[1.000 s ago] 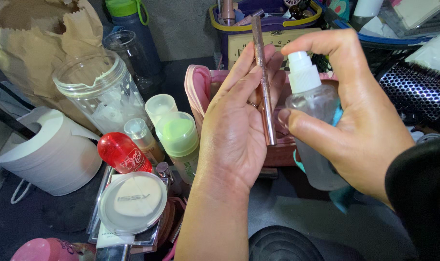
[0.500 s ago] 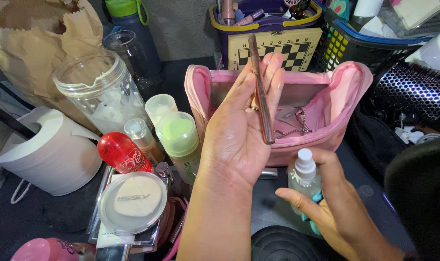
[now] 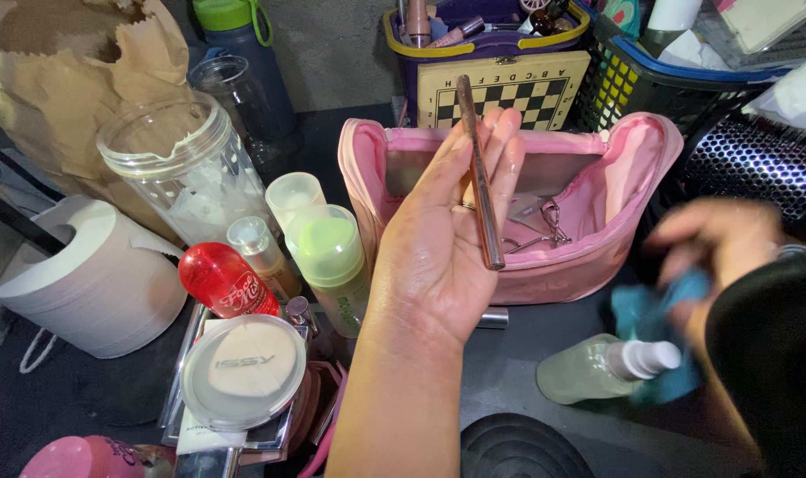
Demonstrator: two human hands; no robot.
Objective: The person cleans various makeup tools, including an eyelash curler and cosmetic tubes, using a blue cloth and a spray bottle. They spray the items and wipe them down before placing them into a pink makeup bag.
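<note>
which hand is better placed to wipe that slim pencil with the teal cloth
Right, probably. The right hand already grips the teal cloth just beside the pink pouch. The left hand lies palm up with the rose-gold pencil resting along its fingers, so it is occupied.

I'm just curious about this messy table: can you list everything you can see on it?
pencil: 1, rose-brown, across left palm
spray bottle: 1, clear, white cap, lying on table at right
cloth: 1, teal, in right hand
pouch: 1, pink, open, behind hands
eyelash curler: 1, metal, inside pouch
jar: 1, clear, left
tissue roll: 1, white, far left
green-capped bottle: 1, beside jar
red bottle: 1, lying
hairbrush: 1, black, right
left hand: open, palm up
right hand: blurred, holding cloth
</note>
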